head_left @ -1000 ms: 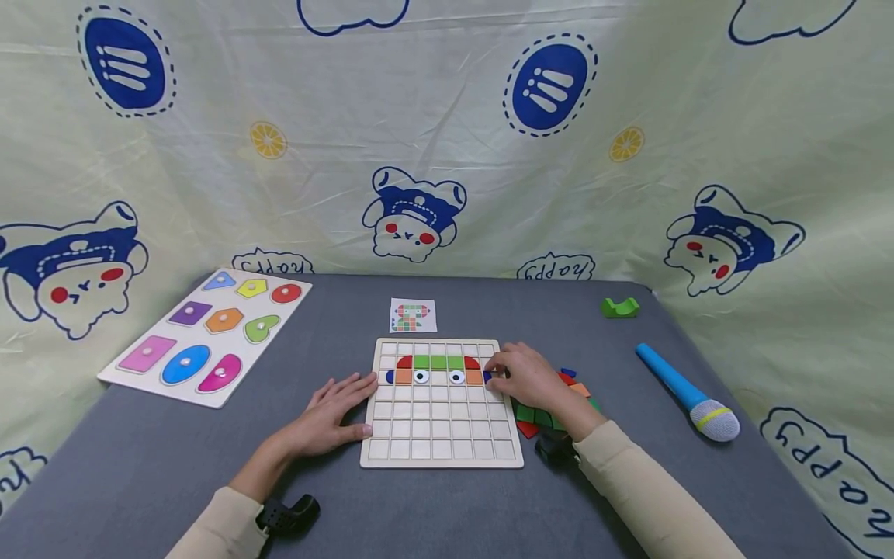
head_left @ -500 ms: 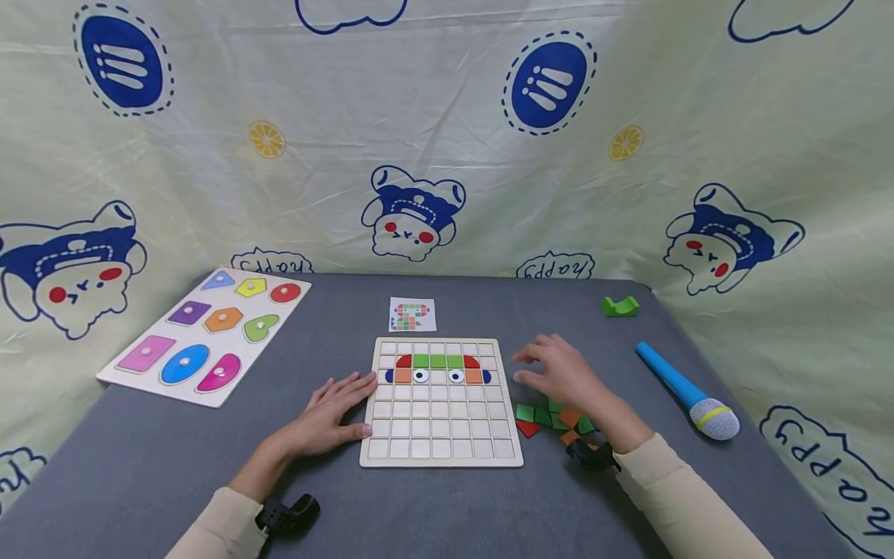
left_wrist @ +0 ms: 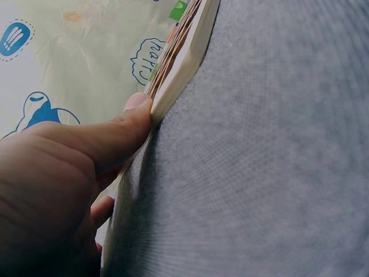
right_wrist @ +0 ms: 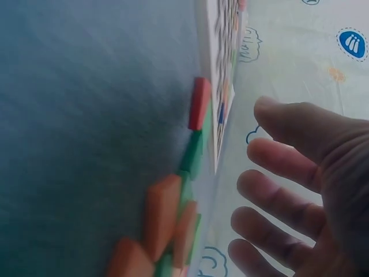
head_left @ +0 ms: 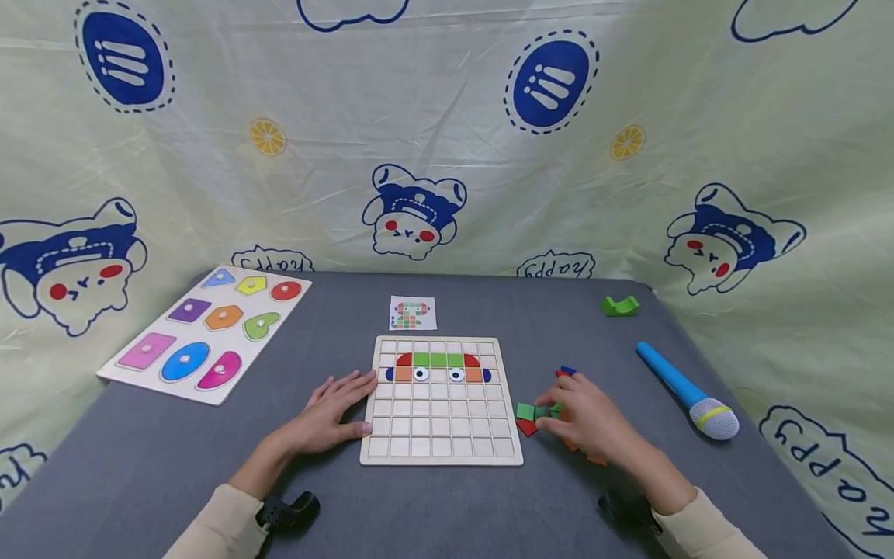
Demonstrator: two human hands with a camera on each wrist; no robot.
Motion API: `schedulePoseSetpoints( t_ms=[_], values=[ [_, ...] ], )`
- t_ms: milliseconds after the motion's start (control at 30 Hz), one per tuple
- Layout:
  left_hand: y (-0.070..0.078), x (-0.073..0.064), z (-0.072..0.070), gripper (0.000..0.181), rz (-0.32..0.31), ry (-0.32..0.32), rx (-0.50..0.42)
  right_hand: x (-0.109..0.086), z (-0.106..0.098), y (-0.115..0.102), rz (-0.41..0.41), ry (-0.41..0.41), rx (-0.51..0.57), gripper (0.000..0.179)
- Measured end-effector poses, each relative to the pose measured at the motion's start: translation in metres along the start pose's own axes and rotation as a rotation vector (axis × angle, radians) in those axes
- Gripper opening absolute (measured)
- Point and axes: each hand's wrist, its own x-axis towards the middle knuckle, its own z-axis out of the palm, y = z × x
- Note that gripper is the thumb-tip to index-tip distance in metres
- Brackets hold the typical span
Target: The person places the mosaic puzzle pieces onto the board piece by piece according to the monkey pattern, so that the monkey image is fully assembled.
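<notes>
A white gridded board [head_left: 438, 427] lies on the grey table, with red, green, orange and blue pieces and two eye pieces set in its upper rows. My left hand [head_left: 334, 415] rests at the board's left edge, thumb and fingertips touching the rim. My right hand [head_left: 590, 419] hovers over a pile of loose tiles right of the board, fingers relaxed and apart, holding nothing. Green tiles [head_left: 525, 411] and a red tile [head_left: 527, 428] show beside its fingertips. In the right wrist view, orange tiles [right_wrist: 162, 216] lie below the bent fingers. The hand hides part of the pile.
A small picture card [head_left: 413, 314] lies behind the board. At the left is a shape puzzle board [head_left: 209, 330] with knobbed pieces. A blue toy microphone [head_left: 687, 392] and a green curved block [head_left: 620, 307] lie at the right. A printed cloth hangs behind the table.
My right hand has left the blue piece at the board's right side and moved right and toward me, over the loose tiles. My left hand has stayed at the board's edge.
</notes>
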Motion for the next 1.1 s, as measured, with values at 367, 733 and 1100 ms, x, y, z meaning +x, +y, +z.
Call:
schedulePoseSetpoints(
  t_ms=[367, 733, 1100],
  values=[
    [-0.001, -0.001, 0.0, 0.073, 0.0, -0.002, 0.002, -0.009, 0.001, 0.028, 0.092, 0.064, 0.02, 0.022],
    [-0.002, -0.001, 0.001, 0.074, -0.002, -0.008, -0.01, 0.011, -0.003, 0.065, 0.163, 0.028, 0.034, 0.019],
    [-0.001, 0.0, 0.0, 0.074, 0.009, 0.0, -0.012, 0.03, 0.0, 0.065, 0.165, -0.034, -0.013, 0.026]
  ],
)
